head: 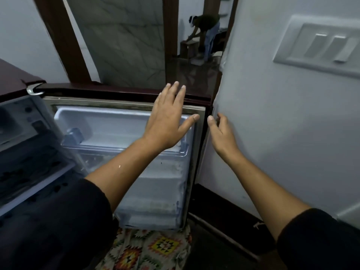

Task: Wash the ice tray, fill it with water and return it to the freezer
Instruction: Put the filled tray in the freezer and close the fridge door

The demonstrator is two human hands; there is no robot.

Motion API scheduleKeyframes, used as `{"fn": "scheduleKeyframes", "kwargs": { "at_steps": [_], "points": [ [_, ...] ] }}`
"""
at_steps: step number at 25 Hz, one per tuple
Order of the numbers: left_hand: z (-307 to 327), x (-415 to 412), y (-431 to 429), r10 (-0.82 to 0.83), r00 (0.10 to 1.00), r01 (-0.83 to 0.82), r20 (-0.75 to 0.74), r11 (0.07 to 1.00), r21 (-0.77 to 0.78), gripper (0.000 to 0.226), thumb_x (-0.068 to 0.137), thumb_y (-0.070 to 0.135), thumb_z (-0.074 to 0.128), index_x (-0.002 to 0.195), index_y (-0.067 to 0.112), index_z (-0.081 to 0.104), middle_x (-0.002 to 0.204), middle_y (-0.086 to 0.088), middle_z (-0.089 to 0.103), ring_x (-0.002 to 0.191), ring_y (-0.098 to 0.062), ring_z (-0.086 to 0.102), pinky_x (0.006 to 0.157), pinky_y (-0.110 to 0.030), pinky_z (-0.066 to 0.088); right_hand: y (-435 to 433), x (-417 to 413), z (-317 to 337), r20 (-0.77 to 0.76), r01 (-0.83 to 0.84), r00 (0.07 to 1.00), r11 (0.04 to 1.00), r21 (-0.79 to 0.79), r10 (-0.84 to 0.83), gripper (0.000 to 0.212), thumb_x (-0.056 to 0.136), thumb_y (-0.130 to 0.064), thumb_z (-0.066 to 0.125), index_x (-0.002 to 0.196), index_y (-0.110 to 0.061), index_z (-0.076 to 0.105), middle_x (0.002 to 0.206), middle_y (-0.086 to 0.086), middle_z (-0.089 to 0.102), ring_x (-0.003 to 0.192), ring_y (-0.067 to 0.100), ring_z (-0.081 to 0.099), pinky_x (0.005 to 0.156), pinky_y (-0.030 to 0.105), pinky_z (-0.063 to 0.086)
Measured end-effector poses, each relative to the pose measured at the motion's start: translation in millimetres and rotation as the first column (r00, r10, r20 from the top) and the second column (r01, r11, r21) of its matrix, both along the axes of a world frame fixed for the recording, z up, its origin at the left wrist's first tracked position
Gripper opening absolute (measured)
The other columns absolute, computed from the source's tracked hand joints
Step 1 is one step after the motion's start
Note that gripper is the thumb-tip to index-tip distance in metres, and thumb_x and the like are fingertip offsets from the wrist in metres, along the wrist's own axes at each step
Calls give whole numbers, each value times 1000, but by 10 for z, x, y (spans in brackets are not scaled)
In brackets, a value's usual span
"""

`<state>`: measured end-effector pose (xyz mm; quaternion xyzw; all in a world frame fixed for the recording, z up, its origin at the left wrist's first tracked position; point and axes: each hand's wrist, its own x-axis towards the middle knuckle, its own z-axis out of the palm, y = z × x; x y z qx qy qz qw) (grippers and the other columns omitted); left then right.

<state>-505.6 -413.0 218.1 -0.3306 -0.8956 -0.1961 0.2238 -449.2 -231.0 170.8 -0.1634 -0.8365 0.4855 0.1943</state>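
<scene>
Both hands are reaching forward toward the open fridge door [120,92], and neither is holding anything. Left hand [168,117] is spreading flat, fingers straight and well apart, its fingertips lying over the door's maroon top edge and its thumb pointing at the right corner of the grey seal; I cannot tell whether the palm is pressing on the door. Right hand [222,133] is hanging just beside the door's right edge, between it and the pale wall [272,114], fingers loosely curled and thumb tip nearly meeting the left thumb. Lettering is not showing clearly enough for me to read; only a chrome crescent emblem [35,90] is glinting at the door's left corner. Under the left hand a clear door shelf [109,129] is sitting. The fridge cabinet [19,123] is standing open on the left, blurred, and I cannot make out the ice tray there. A switch plate [323,45] is sitting high on the right wall, a patterned cloth [152,248] is lying near the door's foot, and in the far room another person [206,34] is bending over a box.
</scene>
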Motion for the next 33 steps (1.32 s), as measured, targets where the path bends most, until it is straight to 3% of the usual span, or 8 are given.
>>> {"fn": "scheduleKeyframes", "kwargs": {
  "at_steps": [4, 8, 10, 14, 19, 24, 28, 33],
  "points": [
    [-48, -181, 305, 109, 994, -111, -22, 987, -113, 86, 101, 67, 31, 164, 9, 23, 171, -15, 23, 160, -30, 13, 130, -48, 9, 161, -312, 144, -42, -124, 992, 982, -140, 119, 58, 110, -46, 42, 158, -14, 34, 156, 4, 46, 143, 17, 44, 119, 36, 36],
    [-156, -182, 321, 160, 982, -176, -102, 968, -177, 85, 101, 66, 28, 163, 8, 26, 170, -13, 25, 160, -29, 13, 131, -48, 8, 172, -422, 57, -88, -206, 977, 958, -197, 192, 43, 112, -41, 39, 150, -21, 45, 126, -15, 59, 112, -5, 56, 94, 18, 41],
    [-185, -155, 282, 158, 980, -178, -120, 968, -178, 84, 102, 66, 29, 163, 8, 25, 171, -12, 23, 160, -29, 12, 131, -49, 8, 163, -402, -14, -112, -207, 976, 954, -217, 187, 40, 112, -42, 39, 148, -26, 46, 117, -24, 59, 108, -11, 55, 90, 14, 41],
    [-252, 21, 230, 167, 976, -189, -139, 968, -164, 86, 102, 68, 33, 163, 8, 25, 171, -13, 23, 160, -30, 12, 130, -50, 9, 146, -224, -131, -161, -209, 972, 946, -248, 173, 34, 111, -44, 40, 140, -30, 50, 127, -17, 62, 120, -3, 56, 104, 27, 45],
    [-305, 407, -46, 119, 983, -132, -137, 987, -94, 90, 101, 70, 37, 163, 7, 25, 171, -13, 22, 161, -31, 10, 129, -53, 11, -36, 211, -195, -183, -222, 967, 935, -275, 176, 39, 103, -59, 40, 126, -32, 56, 122, -11, 67, 116, 7, 63, 104, 47, 52],
    [-365, 894, -542, 43, 992, -48, -120, 998, -38, 92, 99, 70, 43, 163, 6, 25, 172, -13, 19, 161, -32, 6, 126, -58, 18, -418, 789, -169, -206, -228, 962, 939, -258, 177, 36, 99, -61, 39, 109, -35, 61, 111, -1, 68, 105, 18, 66, 88, 44, 57],
    [-385, 1348, -1085, -8, 996, 11, -93, 999, 37, 92, 98, 69, 46, 162, 5, 27, 171, -12, 22, 161, -33, 7, 125, -60, 19, -841, 1199, -121, -192, -272, 956, 920, -283, 224, 32, 101, -57, 41, 96, -41, 68, 99, -7, 70, 96, 16, 69, 74, 36, 55],
    [-382, 1883, -1846, -31, 999, 34, -18, 984, 176, 87, 97, 61, 53, 160, 5, 30, 171, -10, 24, 161, -29, 7, 126, -59, 20, -1347, 1501, -5, -178, -354, 934, 871, -341, 309, 42, 105, -49, 42, 100, -17, 68, 87, 4, 75, 80, 23, 72, 66, 35, 55]
  ]
}}
